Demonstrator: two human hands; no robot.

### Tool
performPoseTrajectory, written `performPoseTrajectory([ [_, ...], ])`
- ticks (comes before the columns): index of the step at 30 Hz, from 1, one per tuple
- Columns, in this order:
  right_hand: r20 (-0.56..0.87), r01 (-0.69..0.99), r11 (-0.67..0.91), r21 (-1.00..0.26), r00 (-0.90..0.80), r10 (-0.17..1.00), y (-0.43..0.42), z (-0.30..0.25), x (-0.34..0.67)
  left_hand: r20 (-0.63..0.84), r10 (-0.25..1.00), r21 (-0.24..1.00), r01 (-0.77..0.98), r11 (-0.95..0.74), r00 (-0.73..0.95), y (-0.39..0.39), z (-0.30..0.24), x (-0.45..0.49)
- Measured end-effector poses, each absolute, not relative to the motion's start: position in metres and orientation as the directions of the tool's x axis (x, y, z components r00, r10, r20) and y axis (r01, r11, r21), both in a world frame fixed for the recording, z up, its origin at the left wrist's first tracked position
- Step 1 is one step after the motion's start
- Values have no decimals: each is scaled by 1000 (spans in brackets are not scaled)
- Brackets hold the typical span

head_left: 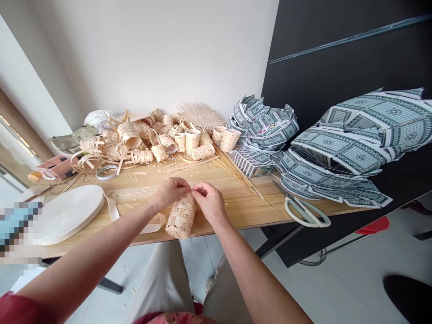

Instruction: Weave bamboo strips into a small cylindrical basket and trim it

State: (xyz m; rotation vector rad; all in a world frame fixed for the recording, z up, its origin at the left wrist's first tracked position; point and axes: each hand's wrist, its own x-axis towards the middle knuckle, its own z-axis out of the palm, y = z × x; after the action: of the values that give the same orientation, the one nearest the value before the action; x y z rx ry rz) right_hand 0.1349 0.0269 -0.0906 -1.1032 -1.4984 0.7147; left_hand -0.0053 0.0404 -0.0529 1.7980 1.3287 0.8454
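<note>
A small cylindrical basket (181,218) woven from pale wood strips lies on its side at the table's front edge, its closed end toward me. My left hand (172,191) and my right hand (208,200) meet at its far rim, thumbs and fingertips pinched close together. What exactly they pinch is too small to make out; it may be a strip end at the rim. The fingers of both hands are closed. To the left of the basket, a loose flat strip (151,225) curls on the table.
A large white roll of strip (72,209) lies left. Several woven baskets (130,135) are heaped at the back beside a tape roll (107,172). Thin sticks (236,168), scissors (305,211) and folded-card constructions (340,148) occupy the right. The wooden table (236,211) ends just before my legs.
</note>
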Motion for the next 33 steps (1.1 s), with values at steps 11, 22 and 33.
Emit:
performPoseTrajectory([
  [11,425,221,408,-886,32,905,19,-93,137,88,968,877,443,-187,236,37,-52,-3],
  [22,272,40,271,-962,32,962,35,-108,139,101,965,860,465,-207,242,37,-52,-4],
  [33,310,146,307,-940,-3,951,29,-95,143,167,942,790,531,-305,292,37,-55,-6],
])
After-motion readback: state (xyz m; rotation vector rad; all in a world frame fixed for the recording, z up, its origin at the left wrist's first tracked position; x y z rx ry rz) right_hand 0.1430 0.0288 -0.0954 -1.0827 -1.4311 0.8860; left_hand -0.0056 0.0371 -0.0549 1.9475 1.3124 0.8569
